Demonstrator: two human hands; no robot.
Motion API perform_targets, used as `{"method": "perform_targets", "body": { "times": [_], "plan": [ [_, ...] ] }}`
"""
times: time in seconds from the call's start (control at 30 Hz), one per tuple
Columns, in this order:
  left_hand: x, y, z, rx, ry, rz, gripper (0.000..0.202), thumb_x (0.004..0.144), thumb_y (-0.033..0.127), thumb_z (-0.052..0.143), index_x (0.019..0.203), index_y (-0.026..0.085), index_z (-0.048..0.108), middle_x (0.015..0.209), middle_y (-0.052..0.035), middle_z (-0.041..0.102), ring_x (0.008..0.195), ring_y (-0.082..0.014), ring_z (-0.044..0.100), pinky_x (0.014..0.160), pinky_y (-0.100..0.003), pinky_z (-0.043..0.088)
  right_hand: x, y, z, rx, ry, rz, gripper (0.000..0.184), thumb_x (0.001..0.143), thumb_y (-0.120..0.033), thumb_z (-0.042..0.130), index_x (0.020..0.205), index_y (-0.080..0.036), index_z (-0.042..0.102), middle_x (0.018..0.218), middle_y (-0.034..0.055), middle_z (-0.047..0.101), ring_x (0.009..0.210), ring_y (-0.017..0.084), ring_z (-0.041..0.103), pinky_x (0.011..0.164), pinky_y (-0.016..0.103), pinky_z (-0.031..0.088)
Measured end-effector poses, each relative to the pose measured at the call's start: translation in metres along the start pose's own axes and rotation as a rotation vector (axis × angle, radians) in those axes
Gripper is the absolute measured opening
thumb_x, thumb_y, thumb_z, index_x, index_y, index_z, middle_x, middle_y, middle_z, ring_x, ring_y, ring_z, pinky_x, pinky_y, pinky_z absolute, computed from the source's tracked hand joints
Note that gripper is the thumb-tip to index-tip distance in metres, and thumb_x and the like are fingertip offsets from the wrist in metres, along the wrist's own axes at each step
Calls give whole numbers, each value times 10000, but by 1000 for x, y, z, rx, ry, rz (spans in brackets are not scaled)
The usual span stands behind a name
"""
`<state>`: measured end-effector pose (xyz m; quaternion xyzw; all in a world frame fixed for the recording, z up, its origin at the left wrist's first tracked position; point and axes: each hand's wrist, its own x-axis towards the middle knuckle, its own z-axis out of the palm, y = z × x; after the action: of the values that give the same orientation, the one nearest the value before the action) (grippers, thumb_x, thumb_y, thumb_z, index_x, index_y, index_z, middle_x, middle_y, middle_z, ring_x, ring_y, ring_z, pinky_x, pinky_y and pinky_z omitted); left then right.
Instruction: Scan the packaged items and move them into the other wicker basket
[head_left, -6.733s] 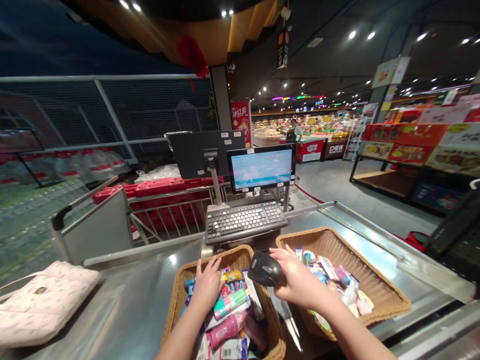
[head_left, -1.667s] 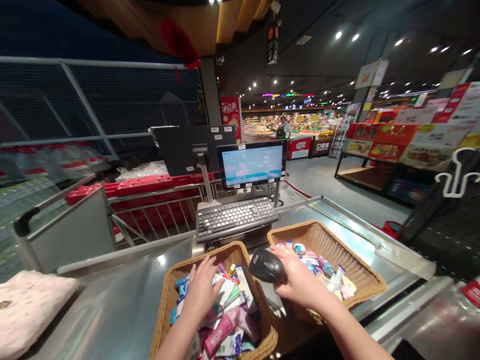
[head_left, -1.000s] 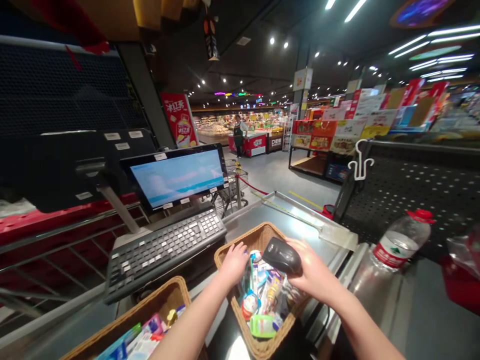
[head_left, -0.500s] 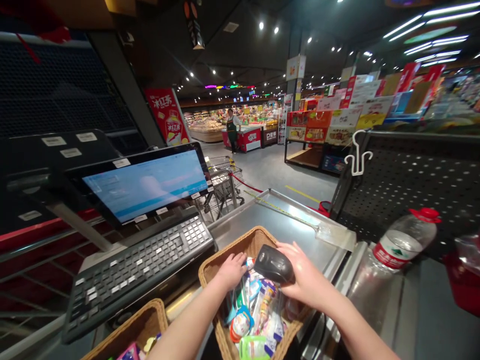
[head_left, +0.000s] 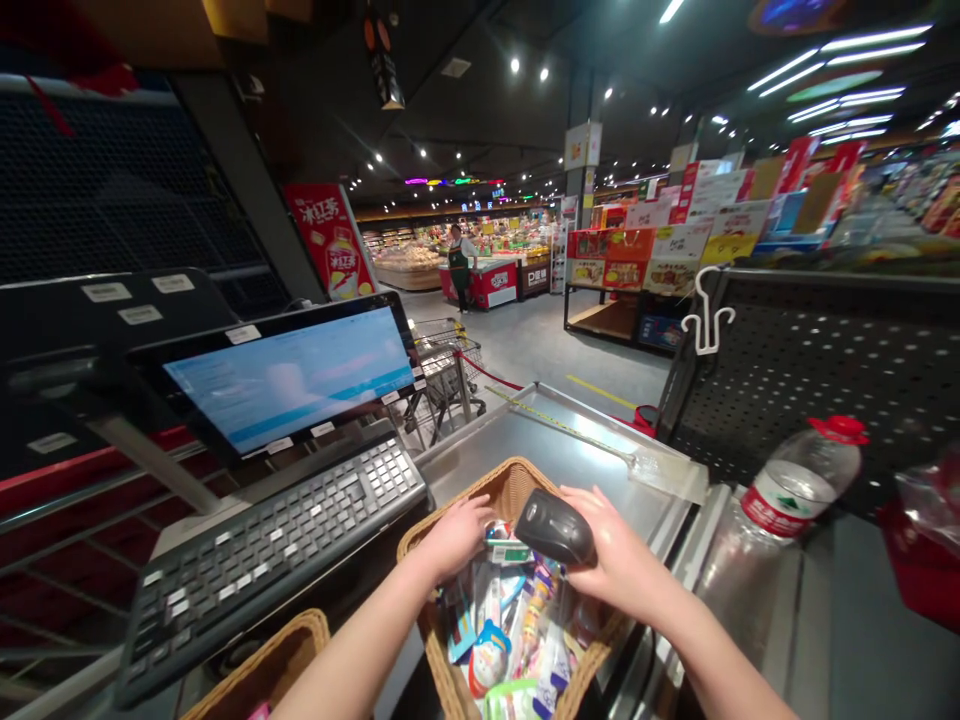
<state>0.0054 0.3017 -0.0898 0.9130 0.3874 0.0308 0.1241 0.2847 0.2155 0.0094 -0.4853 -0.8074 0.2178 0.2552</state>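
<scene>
My right hand (head_left: 611, 545) grips a black barcode scanner (head_left: 555, 527), its head pointing left over a wicker basket (head_left: 592, 680). My left hand (head_left: 459, 535) is over the basket's left side, fingers curled at a small package with a white and green label (head_left: 511, 552), just below the scanner head. Part of that package is hidden behind the fingers. Inside the basket lie several small packaged goods, among them a blue-capped, egg-shaped item (head_left: 491, 655) and a bright green packet (head_left: 510, 698).
A keyboard (head_left: 285, 560) and a monitor (head_left: 292, 370) stand on the left. Beyond the basket is a metal counter (head_left: 547, 425). To the right are a large red-capped bottle (head_left: 795, 490) and a white hook (head_left: 706, 312). A second wicker basket (head_left: 262, 665) sits lower left.
The small package at my left hand has turned, so its white and green label now shows. My left hand has lifted slightly; the scanner has shifted a little right. The view has tilted slightly.
</scene>
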Motion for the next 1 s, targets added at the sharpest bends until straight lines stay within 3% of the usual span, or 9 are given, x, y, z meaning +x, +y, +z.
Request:
{"method": "perform_targets", "body": {
  "times": [0.13, 0.23, 0.57, 0.73, 1.0],
  "plan": [
    [-24, 8, -22, 20, 110, -133, 224, 875, 151, 516, 812, 218, 720, 1355, -43, 610, 1413, -291, 357, 1169, -617, 152, -2, 0, 2, -18, 34, 0, 623, 670, -242, 646, 1281, -154, 563, 1352, 169, 588, 1346, 362, 449, 1174, 641, 174],
    [-44, 12, -40, 36, 198, -201, 219, 885, 164, 515, 777, 211, 699, 1378, -44, 588, 1435, -295, 314, 1169, -636, 97, -2, -6, 5, -25, 50, -14, 614, 675, -242, 641, 1278, -151, 564, 1348, 172, 591, 1347, 365, 448, 1166, 647, 185],
    [-109, 31, -97, -93, 368, -507, 281, 912, 270, 453, 753, 224, 681, 1439, -22, 536, 1455, -333, 260, 1129, -690, 149, 8, -39, 18, -19, 89, -123, 635, 661, -203, 645, 1290, -183, 555, 1342, 155, 596, 1337, 370, 456, 1157, 647, 189],
    [-143, 30, -108, -96, 435, -598, 329, 923, 319, 432, 703, 212, 651, 1448, -28, 528, 1447, -349, 276, 1125, -682, 185, 11, -67, 24, -13, 33, -182, 584, 638, -176, 625, 1221, -195, 601, 1305, 133, 615, 1339, 374, 444, 1163, 635, 173],
    [-201, 24, -112, -36, 589, -684, 328, 926, 319, 420, 729, 210, 658, 1435, -55, 542, 1454, -345, 270, 1115, -680, 201, 30, -129, 43, 45, -14, -326, 467, 620, -129, 595, 1072, -217, 678, 1208, 105, 667, 1289, 356, 483, 1130, 579, 279]
  ]
}}
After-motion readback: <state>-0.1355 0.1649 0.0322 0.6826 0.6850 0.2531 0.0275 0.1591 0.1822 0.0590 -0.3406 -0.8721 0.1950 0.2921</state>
